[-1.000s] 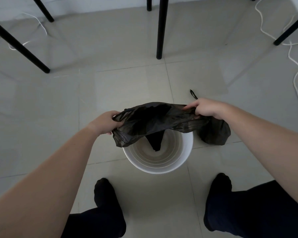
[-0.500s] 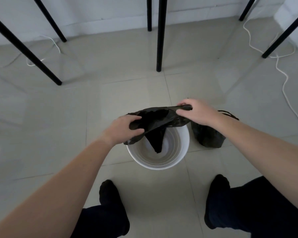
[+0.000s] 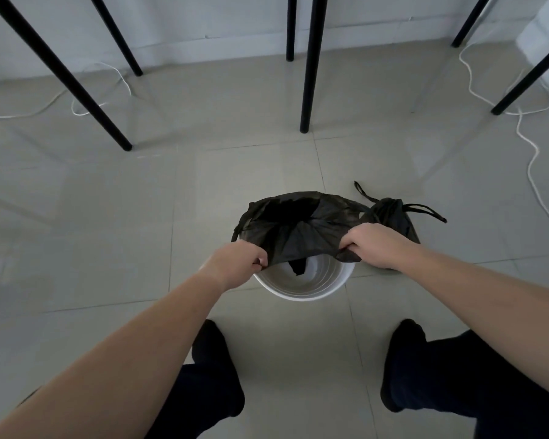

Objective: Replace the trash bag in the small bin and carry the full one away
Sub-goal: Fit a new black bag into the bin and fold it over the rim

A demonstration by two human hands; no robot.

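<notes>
The bag (image 3: 298,239) now hooks the 12 o'clock rim of the bin (image 3: 298,294), half lining it, as left hand (image 3: 235,264) and right hand (image 3: 374,245), grips pinching its hem, pull toward 6; full bag (image 3: 393,218) lies at 2.

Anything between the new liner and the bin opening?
Nothing visible. The left hand and right hand hold the black liner spread over the white bin, its tail hanging inside. The tied full bag sits on the floor to the bin's right, outside the rim.
</notes>
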